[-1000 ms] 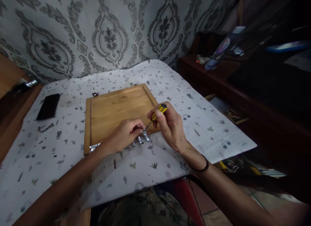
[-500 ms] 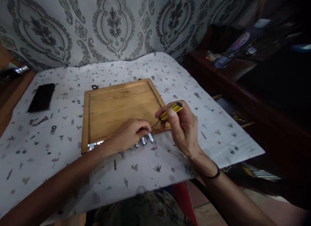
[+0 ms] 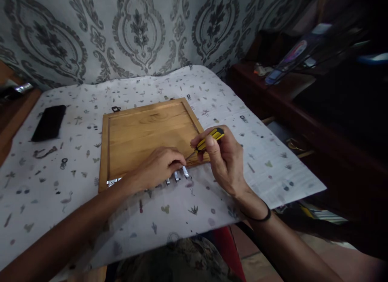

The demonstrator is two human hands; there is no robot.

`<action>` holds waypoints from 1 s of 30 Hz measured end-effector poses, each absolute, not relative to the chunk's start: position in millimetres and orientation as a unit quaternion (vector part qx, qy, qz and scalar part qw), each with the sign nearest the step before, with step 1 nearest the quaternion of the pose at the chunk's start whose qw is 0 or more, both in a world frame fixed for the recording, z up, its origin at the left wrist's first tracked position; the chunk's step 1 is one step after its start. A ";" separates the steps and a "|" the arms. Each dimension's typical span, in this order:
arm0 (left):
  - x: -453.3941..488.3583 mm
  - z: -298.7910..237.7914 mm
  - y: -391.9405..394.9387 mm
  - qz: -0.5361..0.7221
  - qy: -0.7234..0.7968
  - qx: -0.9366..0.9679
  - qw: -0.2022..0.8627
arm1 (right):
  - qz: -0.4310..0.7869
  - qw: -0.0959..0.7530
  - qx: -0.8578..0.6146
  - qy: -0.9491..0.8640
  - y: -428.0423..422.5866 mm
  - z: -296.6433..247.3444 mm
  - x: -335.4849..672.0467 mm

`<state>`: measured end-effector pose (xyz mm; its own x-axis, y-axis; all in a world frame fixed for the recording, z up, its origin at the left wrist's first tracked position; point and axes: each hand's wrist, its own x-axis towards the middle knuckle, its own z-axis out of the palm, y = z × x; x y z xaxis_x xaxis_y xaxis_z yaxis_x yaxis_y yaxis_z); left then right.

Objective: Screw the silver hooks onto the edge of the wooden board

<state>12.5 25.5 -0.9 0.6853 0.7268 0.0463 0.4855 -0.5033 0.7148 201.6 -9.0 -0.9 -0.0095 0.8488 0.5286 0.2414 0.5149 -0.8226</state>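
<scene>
The right hand (image 3: 226, 160) has its grip closed around the yellow-and-black handle of a screwdriver (image 3: 210, 137), thumb on top. The thin shaft slants down and to the left, and its tip ends at the fingertips of the left hand (image 3: 159, 166). The left hand lies knuckles-up on the near edge of a wooden board (image 3: 142, 132), with its fingers curled down over a metal hook strip (image 3: 177, 176). It is not clear whether that grip pinches the strip or only presses on it. Three shiny prongs of the strip stick out toward the near side just right of the fingers. More bright metal shows at the board's near left corner (image 3: 112, 181). The board lies flat in the middle of the counter, on a pale patterned cloth (image 3: 169, 209), and has a raised rim around it. A small dark hanger (image 3: 115, 109) sits at the board's far left edge, touching the rim. A black phone (image 3: 49, 122) lies far left on the cloth, well apart from the board. A small ring-shaped fitting (image 3: 63, 163) lies between the phone and the near edge. A dark band (image 3: 257, 217) circles the right wrist. To the right stands a dark wooden shelf (image 3: 273, 96) with blurred things on it.
</scene>
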 end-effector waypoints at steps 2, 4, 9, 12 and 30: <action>12.4 0.5 25.6 0.177 0.351 0.850 0.350 | 0.271 0.568 -0.414 -0.657 -9.0 -0.5 201.5; 11.2 0.0 25.7 0.192 0.345 0.846 0.358 | 0.278 0.564 -0.413 -0.659 -9.1 0.1 201.7; 6.8 -3.7 26.6 0.215 0.342 0.816 0.413 | 0.296 0.548 -0.410 -0.666 -10.4 2.7 204.6; 5.2 -4.0 26.1 0.216 0.359 0.788 0.451 | 0.290 0.537 -0.405 -0.681 -10.2 3.7 207.4; 12.1 4.6 25.4 0.224 0.369 0.779 0.454 | 0.292 0.554 -0.364 -0.689 -6.8 8.9 216.0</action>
<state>12.1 25.4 4.6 0.6271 0.7788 0.0133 0.3722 -0.3146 0.8732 216.0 -6.8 8.9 -0.1199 0.8255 0.5515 0.1784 0.5644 -0.8060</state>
